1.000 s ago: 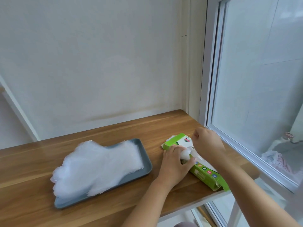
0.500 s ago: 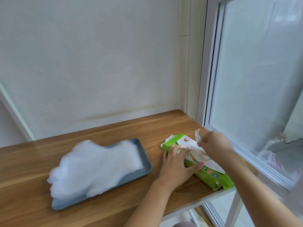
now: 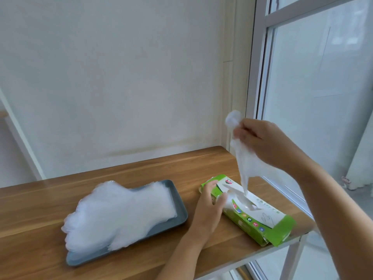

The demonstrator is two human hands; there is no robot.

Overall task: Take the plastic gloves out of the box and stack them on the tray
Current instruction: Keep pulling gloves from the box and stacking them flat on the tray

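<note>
A green and white glove box (image 3: 262, 217) lies on the wooden table near its right front corner. My left hand (image 3: 210, 207) rests on the box's near end and holds it down with curled fingers. My right hand (image 3: 260, 140) is raised above the box and pinches a clear plastic glove (image 3: 245, 164) that stretches down to the slot in the box top. A grey-blue tray (image 3: 177, 215) to the left carries a pile of plastic gloves (image 3: 119, 213) that overhangs its left end.
The wooden table (image 3: 141, 174) stands against a cream wall. A white window frame (image 3: 256, 77) rises directly to the right of the box, with the table's white leg (image 3: 290, 261) below the right corner.
My right hand has risen from the box top and drawn a glove up out of the slot. My left hand has stayed on the box.
</note>
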